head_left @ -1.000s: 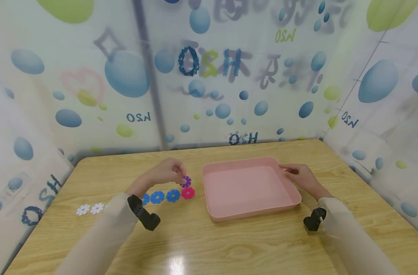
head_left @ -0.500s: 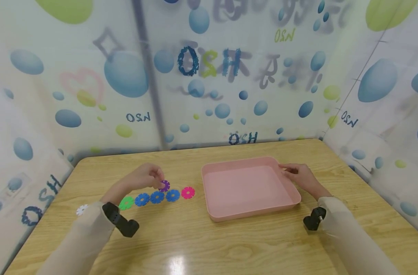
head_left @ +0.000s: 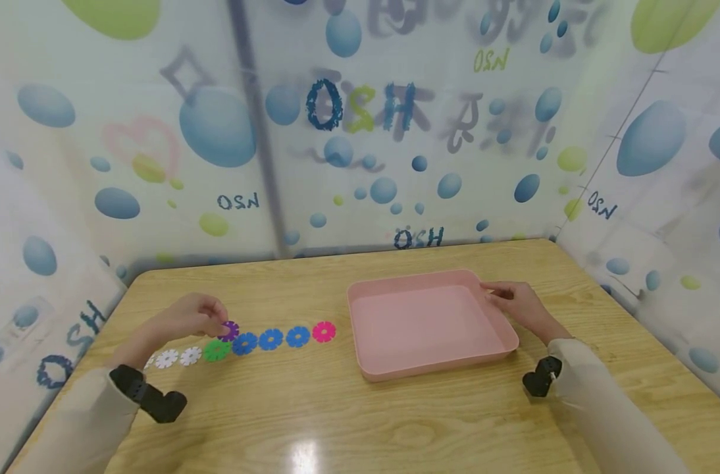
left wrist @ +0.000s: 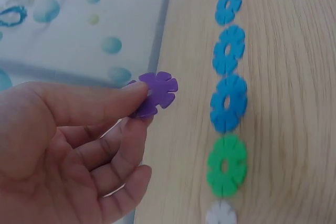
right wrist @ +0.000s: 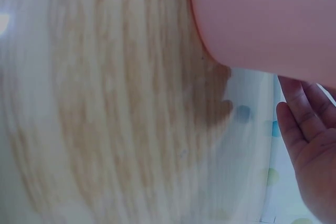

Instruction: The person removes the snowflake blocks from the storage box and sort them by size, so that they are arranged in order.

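Observation:
My left hand point(head_left: 191, 317) pinches a purple snowflake disc point(left wrist: 160, 93) between thumb and forefinger. It holds the disc above the table, just behind the green snowflake disc point(head_left: 217, 349) in the head view. That green disc lies in a row with three blue discs point(head_left: 270, 339), a pink disc point(head_left: 324, 331) at the right end and white discs point(head_left: 190, 355) to the left, one partly hidden by my hand. On the right, my right hand point(head_left: 516, 306) touches the right side of a pink tray point(head_left: 434, 365), its fingers fairly straight in the right wrist view.
The wooden table point(head_left: 336, 421) extends in front of the row and the tray. Behind it hangs a patterned curtain point(head_left: 348, 184) with blue and green spots, and similar sheets enclose both sides.
My left hand has carried the purple disc leftward along the row, from behind the pink disc to behind the green one. My right hand and the tray have stayed in place.

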Motion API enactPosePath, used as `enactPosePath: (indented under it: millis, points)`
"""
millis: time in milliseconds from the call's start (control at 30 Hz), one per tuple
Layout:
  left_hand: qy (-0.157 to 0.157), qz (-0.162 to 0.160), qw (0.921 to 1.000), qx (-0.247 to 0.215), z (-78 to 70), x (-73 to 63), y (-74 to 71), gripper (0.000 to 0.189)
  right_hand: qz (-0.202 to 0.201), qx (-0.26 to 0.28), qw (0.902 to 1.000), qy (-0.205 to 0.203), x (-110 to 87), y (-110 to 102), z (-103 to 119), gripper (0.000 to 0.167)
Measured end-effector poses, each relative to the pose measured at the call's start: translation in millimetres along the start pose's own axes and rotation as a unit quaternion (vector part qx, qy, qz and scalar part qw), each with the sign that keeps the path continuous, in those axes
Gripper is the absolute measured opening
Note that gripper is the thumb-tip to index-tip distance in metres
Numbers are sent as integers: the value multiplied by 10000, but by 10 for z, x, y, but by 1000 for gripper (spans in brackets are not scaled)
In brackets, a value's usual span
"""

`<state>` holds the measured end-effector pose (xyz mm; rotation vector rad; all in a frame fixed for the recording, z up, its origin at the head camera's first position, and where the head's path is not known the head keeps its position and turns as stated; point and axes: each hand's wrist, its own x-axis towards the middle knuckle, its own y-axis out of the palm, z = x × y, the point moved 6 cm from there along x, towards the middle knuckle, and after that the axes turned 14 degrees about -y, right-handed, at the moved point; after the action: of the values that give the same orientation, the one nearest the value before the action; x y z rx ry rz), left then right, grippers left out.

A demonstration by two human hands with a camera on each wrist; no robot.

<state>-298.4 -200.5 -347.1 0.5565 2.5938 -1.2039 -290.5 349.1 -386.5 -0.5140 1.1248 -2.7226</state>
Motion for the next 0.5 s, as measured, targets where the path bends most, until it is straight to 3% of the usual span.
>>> enactPosePath:
  millis: [333,500]
  points:
    - [-491,33,9988,-69,514,-187,-264,18,-19,7,10000,21,-4,11,6,34]
    - [-768,-240,9968,-13,745,-279,-410,23,-22,-4,10000,51,-21,16,9,34]
